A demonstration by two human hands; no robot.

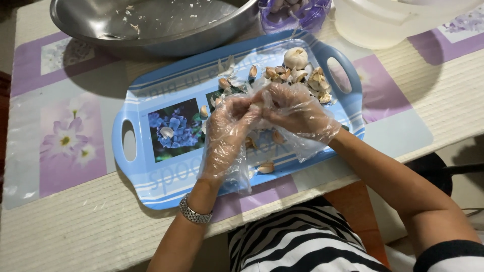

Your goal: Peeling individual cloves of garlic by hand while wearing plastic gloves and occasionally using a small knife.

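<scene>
Both my hands wear loose clear plastic gloves and meet over a blue flower-printed tray (151, 181). My left hand (227, 132) and my right hand (295, 112) pinch a small garlic clove (257, 104) between their fingertips; the clove is mostly hidden. A whole garlic bulb (295, 57) and a heap of cloves and papery skins (307, 80) lie at the tray's far right. Loose cloves, one of them (265, 167), rest on the tray near my wrists. A metal watch (194, 213) sits on my left wrist.
A large steel bowl (151, 22) with bits of skin stands behind the tray. A purple mesh bag of garlic (295, 12) and a translucent white plastic tub (393, 20) sit at the back right. The table edge runs close to my body.
</scene>
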